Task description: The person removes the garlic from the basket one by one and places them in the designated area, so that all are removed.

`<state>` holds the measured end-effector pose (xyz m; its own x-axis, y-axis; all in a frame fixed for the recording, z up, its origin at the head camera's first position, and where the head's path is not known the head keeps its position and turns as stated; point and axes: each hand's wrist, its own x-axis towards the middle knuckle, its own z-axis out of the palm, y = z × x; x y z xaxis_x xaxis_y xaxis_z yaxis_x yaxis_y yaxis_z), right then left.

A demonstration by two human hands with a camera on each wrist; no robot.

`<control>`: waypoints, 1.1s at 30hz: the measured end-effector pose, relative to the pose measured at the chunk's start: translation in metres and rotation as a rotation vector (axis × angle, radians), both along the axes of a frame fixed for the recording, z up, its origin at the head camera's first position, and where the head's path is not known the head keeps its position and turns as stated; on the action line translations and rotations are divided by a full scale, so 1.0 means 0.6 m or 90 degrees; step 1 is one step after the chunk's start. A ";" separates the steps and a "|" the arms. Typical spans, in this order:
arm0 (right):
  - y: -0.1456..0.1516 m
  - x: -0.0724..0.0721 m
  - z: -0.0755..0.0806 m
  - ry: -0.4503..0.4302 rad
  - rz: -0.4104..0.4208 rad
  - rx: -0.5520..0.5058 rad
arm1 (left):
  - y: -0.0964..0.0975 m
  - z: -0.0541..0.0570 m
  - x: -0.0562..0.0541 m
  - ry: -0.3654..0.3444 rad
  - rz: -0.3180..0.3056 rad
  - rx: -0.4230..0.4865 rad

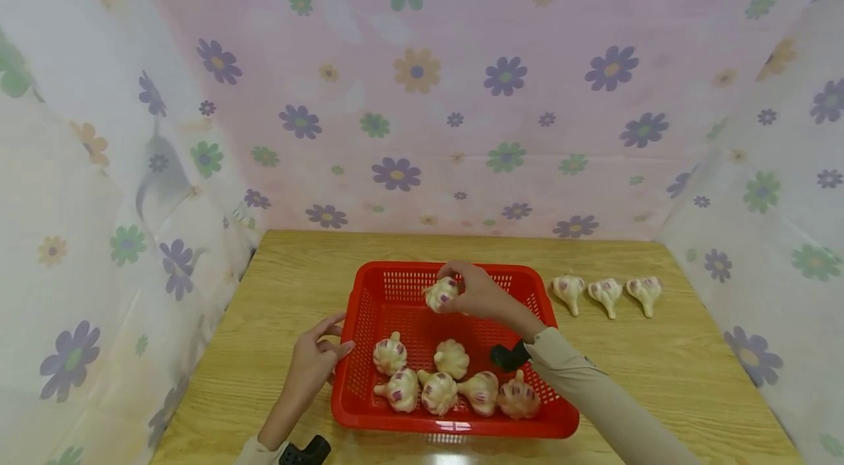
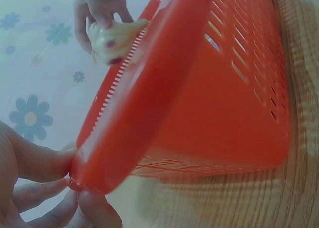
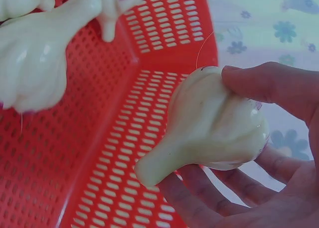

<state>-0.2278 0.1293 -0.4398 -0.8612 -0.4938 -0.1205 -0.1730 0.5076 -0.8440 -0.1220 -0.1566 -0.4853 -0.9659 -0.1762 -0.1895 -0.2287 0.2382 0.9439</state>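
A head of garlic (image 1: 441, 294), white with purple marks, is held in my right hand (image 1: 480, 294) over the back part of a red plastic basket (image 1: 455, 422). In the right wrist view the thumb lies on top of this garlic (image 3: 214, 123), with the fingers below and its stem pointing to the lower left. My left hand (image 1: 311, 360) pinches the basket's left rim; the left wrist view shows thumb and fingers on either side of the rim (image 2: 92, 170). Several more garlic heads (image 1: 438, 392) lie inside, mostly along the near side.
Three garlic heads (image 1: 606, 294) lie in a row on the wooden table (image 1: 290, 267), right of the basket. Flower-patterned cloth (image 1: 455, 77) hangs behind the table and at both sides. A black device (image 1: 305, 450) is on the left wrist.
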 end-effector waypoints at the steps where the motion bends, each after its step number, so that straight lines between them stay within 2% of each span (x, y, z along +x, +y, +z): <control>1: 0.005 0.001 0.004 0.006 -0.002 -0.002 | 0.000 0.000 0.000 -0.001 0.000 0.000; 11: 0.056 0.005 0.038 0.048 -0.022 -0.005 | -0.001 -0.002 -0.002 -0.001 -0.003 0.004; 18: 0.090 0.015 0.059 0.050 -0.050 -0.004 | -0.002 -0.001 -0.002 -0.004 -0.006 0.009; 23: 0.117 0.020 0.066 0.065 -0.068 -0.004 | -0.001 -0.001 -0.001 -0.005 -0.006 0.004; 33: 0.170 0.031 0.074 0.045 -0.096 -0.027 | -0.001 -0.001 0.000 0.003 -0.007 -0.007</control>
